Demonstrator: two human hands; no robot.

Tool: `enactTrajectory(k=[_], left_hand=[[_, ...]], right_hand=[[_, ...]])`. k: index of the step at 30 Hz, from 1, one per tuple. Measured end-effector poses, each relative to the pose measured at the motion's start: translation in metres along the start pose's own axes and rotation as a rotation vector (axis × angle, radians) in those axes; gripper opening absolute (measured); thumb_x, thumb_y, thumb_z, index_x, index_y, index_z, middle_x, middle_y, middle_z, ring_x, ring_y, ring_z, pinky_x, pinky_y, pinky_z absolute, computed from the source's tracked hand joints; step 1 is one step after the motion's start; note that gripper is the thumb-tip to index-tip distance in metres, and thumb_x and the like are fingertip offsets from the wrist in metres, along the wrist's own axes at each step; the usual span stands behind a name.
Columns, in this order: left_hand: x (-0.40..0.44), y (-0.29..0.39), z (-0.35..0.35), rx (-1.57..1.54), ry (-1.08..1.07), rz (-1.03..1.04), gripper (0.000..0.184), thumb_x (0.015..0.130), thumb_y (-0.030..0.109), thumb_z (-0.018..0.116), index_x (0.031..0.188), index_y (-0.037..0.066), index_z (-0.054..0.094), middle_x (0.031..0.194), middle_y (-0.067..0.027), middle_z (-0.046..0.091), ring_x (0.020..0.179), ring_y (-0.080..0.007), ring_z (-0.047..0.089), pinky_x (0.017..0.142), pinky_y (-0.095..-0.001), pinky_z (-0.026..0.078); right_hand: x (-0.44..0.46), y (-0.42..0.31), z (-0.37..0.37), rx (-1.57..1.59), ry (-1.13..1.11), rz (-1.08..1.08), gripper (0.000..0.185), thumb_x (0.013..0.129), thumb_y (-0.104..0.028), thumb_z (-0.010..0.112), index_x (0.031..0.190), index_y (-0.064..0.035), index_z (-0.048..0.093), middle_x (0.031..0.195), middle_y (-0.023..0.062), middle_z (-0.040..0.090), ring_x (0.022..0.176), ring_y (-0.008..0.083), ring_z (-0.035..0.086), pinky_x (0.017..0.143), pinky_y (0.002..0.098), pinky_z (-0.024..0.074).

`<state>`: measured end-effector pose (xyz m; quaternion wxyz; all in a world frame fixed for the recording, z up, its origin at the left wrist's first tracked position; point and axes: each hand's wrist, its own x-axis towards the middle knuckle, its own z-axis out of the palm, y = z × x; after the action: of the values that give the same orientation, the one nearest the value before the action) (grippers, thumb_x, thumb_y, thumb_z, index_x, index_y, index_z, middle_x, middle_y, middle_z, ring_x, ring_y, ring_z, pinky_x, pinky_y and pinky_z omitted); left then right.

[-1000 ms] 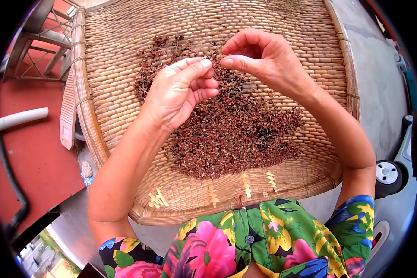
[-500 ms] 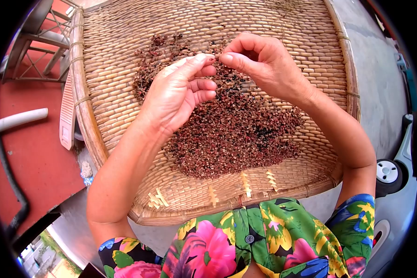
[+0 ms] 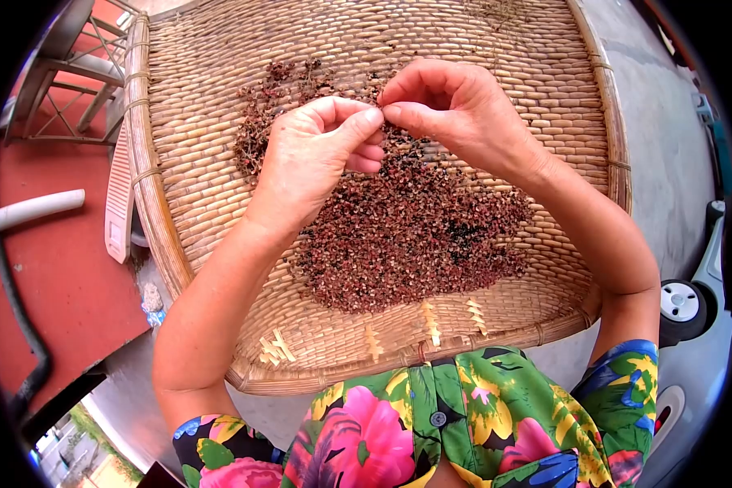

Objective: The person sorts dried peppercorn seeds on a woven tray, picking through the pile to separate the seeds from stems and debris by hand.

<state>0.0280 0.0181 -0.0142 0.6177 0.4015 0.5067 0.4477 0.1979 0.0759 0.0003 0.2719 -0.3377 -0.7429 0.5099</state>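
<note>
My left hand (image 3: pixel 321 146) and my right hand (image 3: pixel 455 114) meet above a wide woven tray (image 3: pixel 191 163). Thumb and forefinger of each are pinched, the fingertips touching or nearly so. Whatever is between them is too small to make out. Below lies a spread of dried reddish-brown husks with black seeds (image 3: pixel 415 236), which look like Sichuan peppercorns. A clumpier, stemmy pile (image 3: pixel 256 130) of the same stuff sits beyond my left hand, partly covered by it.
Thin stems (image 3: pixel 500 10) lie at the tray's far edge. A raised bamboo rim (image 3: pixel 618 138) surrounds the tray. Left are a metal-framed chair (image 3: pixel 81 73), a ridged pale plastic piece (image 3: pixel 117 199) and a white pipe (image 3: pixel 32 213). A wheeled grey-blue object (image 3: pixel 699 325) stands right.
My left hand has turned, its thumb rolling over to the front and its fingers curling in. The right fingertips have shifted slightly left to meet it. The peppercorn spread looks unchanged.
</note>
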Motion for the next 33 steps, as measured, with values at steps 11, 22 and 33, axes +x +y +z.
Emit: enactTrajectory(k=[11, 22, 33], left_hand=[[0.002, 0.003, -0.004, -0.231, -0.175, -0.110, 0.016, 0.086, 0.014, 0.050, 0.093, 0.000, 0.054, 0.078, -0.0064, 0.058, 0.066, -0.0123, 0.057, 0.059, -0.0238, 0.050], [0.003, 0.002, -0.003, -0.276, -0.243, -0.097, 0.031, 0.085, 0.029, 0.055, 0.092, -0.001, 0.057, 0.082, -0.0085, 0.060, 0.063, -0.0121, 0.059, 0.057, -0.0212, 0.051], [-0.001, 0.000, 0.002, -0.375, -0.273, -0.090, 0.020, 0.090, 0.015, 0.045, 0.099, -0.002, 0.053, 0.083, -0.0099, 0.059, 0.067, -0.0142, 0.059, 0.061, -0.0254, 0.053]], right_hand=[[0.002, 0.002, -0.002, 0.182, -0.109, 0.082, 0.020, 0.083, -0.021, 0.058, 0.085, -0.0011, 0.059, 0.073, 0.0010, 0.059, 0.066, 0.0068, 0.053, 0.060, 0.0209, 0.0444], [-0.004, 0.000, 0.010, 0.409, -0.009, 0.091, 0.016, 0.082, -0.021, 0.059, 0.082, -0.0046, 0.060, 0.072, -0.0010, 0.058, 0.068, 0.0060, 0.051, 0.061, 0.0217, 0.0425], [-0.002, -0.004, -0.001, 0.711, 0.010, 0.360, 0.017, 0.085, -0.019, 0.053, 0.078, -0.0046, 0.059, 0.074, 0.0034, 0.059, 0.066, 0.0091, 0.054, 0.058, 0.0219, 0.0449]])
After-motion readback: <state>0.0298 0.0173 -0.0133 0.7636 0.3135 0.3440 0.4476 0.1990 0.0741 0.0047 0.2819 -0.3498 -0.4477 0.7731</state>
